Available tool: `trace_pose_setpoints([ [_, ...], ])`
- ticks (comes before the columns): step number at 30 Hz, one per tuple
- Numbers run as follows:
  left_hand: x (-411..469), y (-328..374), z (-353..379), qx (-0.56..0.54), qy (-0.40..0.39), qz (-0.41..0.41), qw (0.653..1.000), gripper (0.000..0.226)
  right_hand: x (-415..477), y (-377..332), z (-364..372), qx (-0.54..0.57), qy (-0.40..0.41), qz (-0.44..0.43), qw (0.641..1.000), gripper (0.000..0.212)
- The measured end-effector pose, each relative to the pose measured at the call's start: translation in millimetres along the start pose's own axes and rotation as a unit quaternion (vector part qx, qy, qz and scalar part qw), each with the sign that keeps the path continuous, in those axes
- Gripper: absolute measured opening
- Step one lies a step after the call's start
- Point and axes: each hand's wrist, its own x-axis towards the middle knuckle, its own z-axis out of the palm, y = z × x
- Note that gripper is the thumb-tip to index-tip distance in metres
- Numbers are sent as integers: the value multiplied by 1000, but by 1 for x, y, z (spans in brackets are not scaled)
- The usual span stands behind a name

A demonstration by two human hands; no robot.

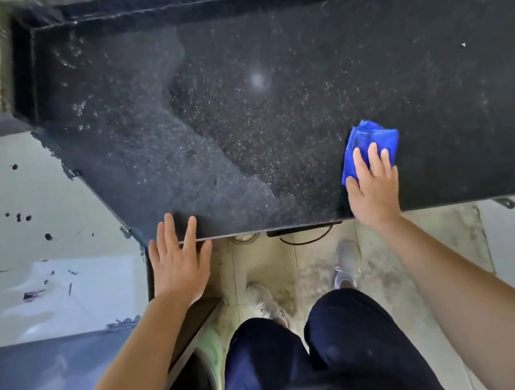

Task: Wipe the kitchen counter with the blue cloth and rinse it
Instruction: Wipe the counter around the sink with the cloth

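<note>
Right hand (pixel 374 191) lies flat on the blue cloth (pixel 370 139), fingers straight, pressing it onto the black desk (pixel 269 108) near the front edge. Left hand (pixel 179 264) is open, fingertips over that front edge near the left corner.

The blue cloth (pixel 372 138) is folded into a thick wad and lies flat near the front edge of the counter (pixel 269 108), its near end pressed under the right hand (pixel 373 190). The counter is black speckled stone, with a duller grey band down its left part.
</note>
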Motion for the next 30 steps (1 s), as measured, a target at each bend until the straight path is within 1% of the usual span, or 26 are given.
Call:
trace_pose_setpoints([
  [1,-2,-12,0,1,2,1,1000,64,-14,-19,8,-4,1,-20,1000,63],
  [4,-8,-41,1,-15,-5,-13,1000,63,-58,-79,37,-32,-25,-128,991,59],
  [6,-11,-55,4,-14,-19,-22,999,63,-82,-120,57,-37,-49,-208,976,57],
  [8,-12,-62,4,-8,-35,-18,999,62,-96,-154,71,-57,-68,-268,959,60],
  [10,-10,-63,2,-20,-42,-17,999,61,-94,-168,75,-79,-89,-301,946,68],
  [12,-9,-61,-1,-35,-39,-16,999,61,-80,-160,68,-102,-95,-343,929,76],
  [14,-7,-60,-2,-38,-40,-13,998,61,-64,-137,54,-122,-99,-379,912,70],
  [15,-7,-60,-2,-35,-40,-12,999,62,-55,-123,46,-128,-97,-374,913,64],
  [16,-6,-60,0,-32,-39,-11,999,62,-46,-107,38,-132,-90,-349,923,60],
  [19,-6,-62,4,-28,-35,-6,999,63,-17,-63,7,-127,-60,-202,969,57],
  [20,-6,-63,4,-23,-35,-3,999,63,-6,-52,-2,-119,-62,-151,979,57],
  [21,-6,-63,4,-18,-35,-1,999,64,3,-47,-9,-111,-73,-112,985,58],
  [23,-6,-63,5,-11,-34,1,999,65,16,-54,-12,-96,-92,-64,989,58],
  [25,-6,-62,6,-11,-32,-2,999,66,15,-78,-3,-87,-73,-28,993,59],
  [26,-6,-62,7,-12,-32,-5,999,67,9,-93,5,-90,-55,-30,994,59],
  [27,-6,-61,7,-11,-32,-6,999,67,-1,-111,13,-95,-43,-54,993,59],
  [29,-5,-60,5,-12,-38,-7,999,67,-29,-149,32,-86,-55,-146,984,58],
  [30,-5,-60,5,-14,-42,-8,999,67,-44,-168,42,-84,-72,-203,973,58],
])
